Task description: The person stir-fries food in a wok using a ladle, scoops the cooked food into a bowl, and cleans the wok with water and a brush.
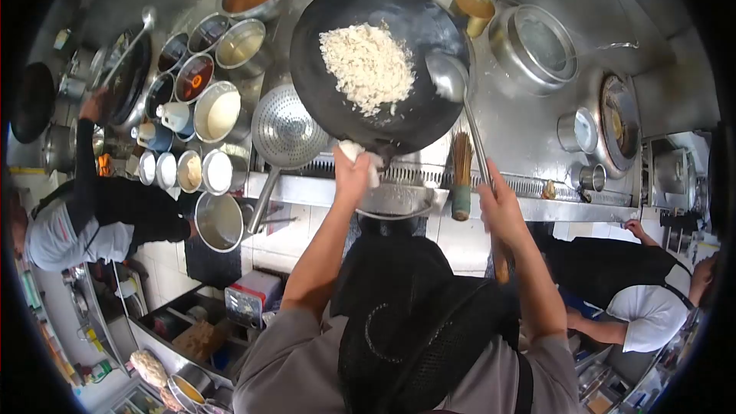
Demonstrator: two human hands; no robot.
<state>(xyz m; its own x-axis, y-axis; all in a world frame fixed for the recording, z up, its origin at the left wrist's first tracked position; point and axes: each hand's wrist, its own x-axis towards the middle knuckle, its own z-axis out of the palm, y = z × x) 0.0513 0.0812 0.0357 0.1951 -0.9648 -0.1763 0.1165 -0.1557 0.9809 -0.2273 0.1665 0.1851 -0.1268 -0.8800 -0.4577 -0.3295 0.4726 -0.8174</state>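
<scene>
The left hand [353,178] clasps a cloth [374,169] at the near edge of the wok [418,116]; the right hand [500,203] grips the ladle [447,75], its bowl at the wok's right. Pale food [366,65] lies loose mid-wok, seemingly part-cooked, not yet dished out.

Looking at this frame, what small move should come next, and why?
Probably sweep the ladle leftward through the pale food: its bowl is inside the wok, just right of the heap; the right grip has its handle, and the left grip holds the wok's near edge with a white cloth.
</scene>
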